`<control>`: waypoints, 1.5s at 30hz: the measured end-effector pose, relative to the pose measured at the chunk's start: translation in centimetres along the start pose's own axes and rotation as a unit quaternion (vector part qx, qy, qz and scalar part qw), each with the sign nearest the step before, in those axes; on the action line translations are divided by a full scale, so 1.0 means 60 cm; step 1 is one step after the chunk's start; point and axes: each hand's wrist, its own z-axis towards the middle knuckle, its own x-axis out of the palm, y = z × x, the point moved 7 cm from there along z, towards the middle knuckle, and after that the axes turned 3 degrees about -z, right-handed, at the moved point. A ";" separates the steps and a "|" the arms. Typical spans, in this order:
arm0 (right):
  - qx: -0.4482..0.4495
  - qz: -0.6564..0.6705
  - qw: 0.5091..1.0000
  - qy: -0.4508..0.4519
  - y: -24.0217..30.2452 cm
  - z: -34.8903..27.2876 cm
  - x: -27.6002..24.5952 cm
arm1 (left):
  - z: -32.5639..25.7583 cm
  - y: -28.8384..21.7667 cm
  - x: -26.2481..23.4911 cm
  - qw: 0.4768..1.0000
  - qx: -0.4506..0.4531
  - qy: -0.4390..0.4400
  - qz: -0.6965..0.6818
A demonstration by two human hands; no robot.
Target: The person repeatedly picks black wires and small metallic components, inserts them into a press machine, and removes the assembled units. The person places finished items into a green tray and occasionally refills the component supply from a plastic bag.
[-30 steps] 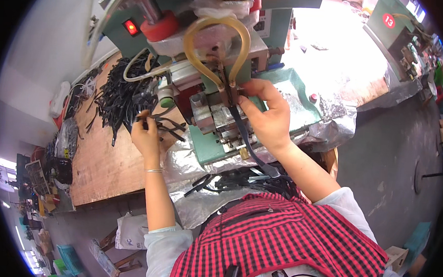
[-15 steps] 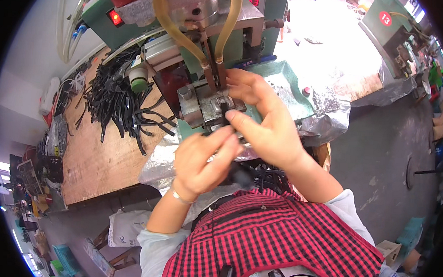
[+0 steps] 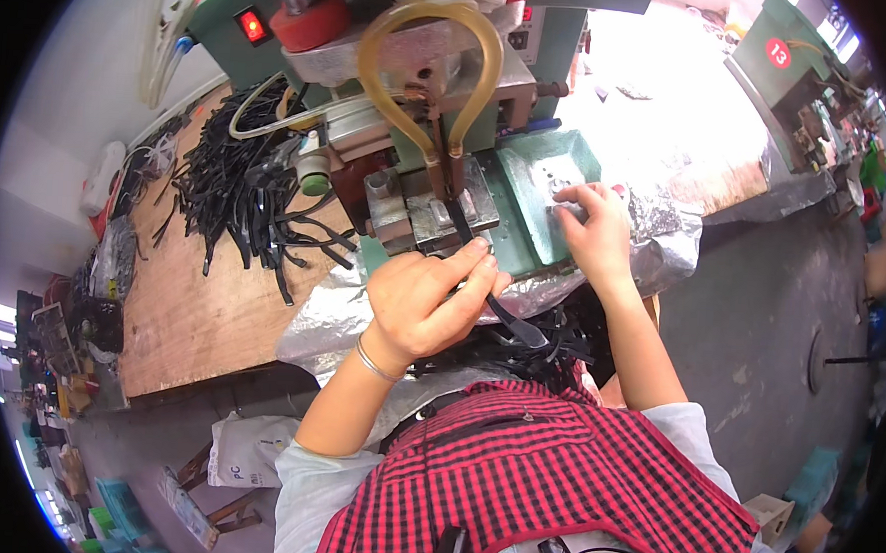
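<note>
My left hand [image 3: 424, 301] pinches a black strap [image 3: 506, 318] whose far end lies in the metal fixture [image 3: 437, 208] of a green press machine [image 3: 404, 64]. A curved yellow tube [image 3: 431, 36] loops above that fixture. My right hand [image 3: 594, 229] rests, fingers bent, on the green tray [image 3: 538, 181] to the right of the fixture, touching small silvery bits; I cannot tell whether it grips one. More black straps [image 3: 550, 342] lie piled in my lap, below both hands.
A heap of black straps [image 3: 233, 180] lies on the wooden bench [image 3: 201, 304] at left. Crinkled foil [image 3: 331, 316] covers the bench's front edge. A red lit switch [image 3: 251, 24] glows on the machine. A second green machine [image 3: 775, 54] stands at far right, grey floor below.
My left hand went from the strap heap at left to the fixture, now holding a strap there. My right hand left the fixture and moved right onto the green tray.
</note>
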 end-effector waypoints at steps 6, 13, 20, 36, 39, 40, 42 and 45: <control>-0.071 -0.157 0.985 -0.032 0.016 0.006 0.022 | -0.014 -0.012 -0.012 0.987 -0.145 0.029 -0.057; -0.076 -0.093 0.990 -0.072 0.005 -0.002 0.009 | -0.082 -0.016 -0.154 0.979 -0.143 0.075 0.127; -0.036 0.035 0.997 -0.054 0.015 0.009 0.001 | -0.072 0.139 -0.285 0.903 -0.353 -0.232 0.081; 0.096 0.198 0.974 -0.050 -0.041 -0.063 -0.073 | -0.246 0.301 -0.185 0.887 -0.448 -0.028 0.114; -0.013 0.255 0.966 -0.034 0.068 -0.034 -0.059 | -0.270 0.322 -0.190 0.817 -0.529 -0.207 -0.101; -0.063 0.258 0.963 -0.044 0.107 -0.022 -0.058 | -0.258 0.319 -0.182 0.824 -0.527 -0.179 -0.108; -0.159 0.256 0.952 -0.054 0.171 0.009 -0.047 | -0.256 0.319 -0.153 0.819 -0.515 -0.189 -0.171; -0.132 0.283 0.949 -0.036 0.203 0.031 0.006 | -0.299 0.319 -0.121 0.805 -0.526 -0.198 -0.189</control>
